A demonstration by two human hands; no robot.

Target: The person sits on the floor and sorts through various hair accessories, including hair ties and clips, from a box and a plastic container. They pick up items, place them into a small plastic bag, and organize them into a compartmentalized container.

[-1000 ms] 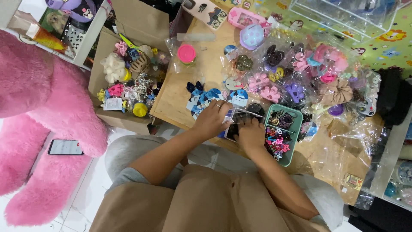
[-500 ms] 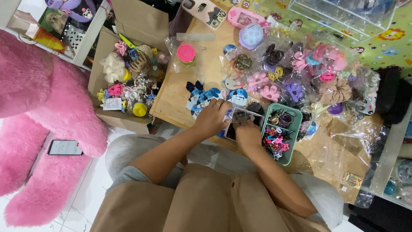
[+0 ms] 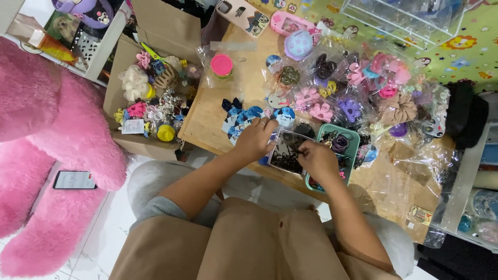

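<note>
The left hand grips the near edge of a clear box of dark hair ties, which sits at the table edge just left of the teal tray. The right hand pinches at the ties inside. So close to the edge, a tug could likely tip the box and scatter ties to the floor. Since the earlier frame, the right hand has shifted left, from the tray to the box.

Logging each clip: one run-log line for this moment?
left hand: on clear box of small black hair ties | right hand: over box, beside teal plastic tray
</note>
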